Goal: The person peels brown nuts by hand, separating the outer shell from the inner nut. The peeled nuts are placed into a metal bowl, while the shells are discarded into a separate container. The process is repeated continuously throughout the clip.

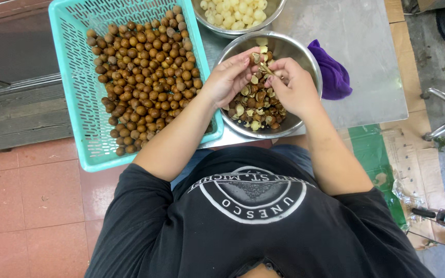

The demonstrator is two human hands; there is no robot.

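Observation:
My left hand and my right hand meet over a steel bowl and together pinch one small brown round fruit, its shell partly split open. The bowl under them holds brown shell pieces mixed with pale bits. To the left, a turquoise plastic basket is filled with many whole brown round fruits; my left forearm lies across its right rim.
A second steel bowl at the top holds pale peeled fruit flesh. A purple cloth lies right of the shell bowl on a grey metal table top. Cardboard and a green sheet cover the floor at right; red tiles at left.

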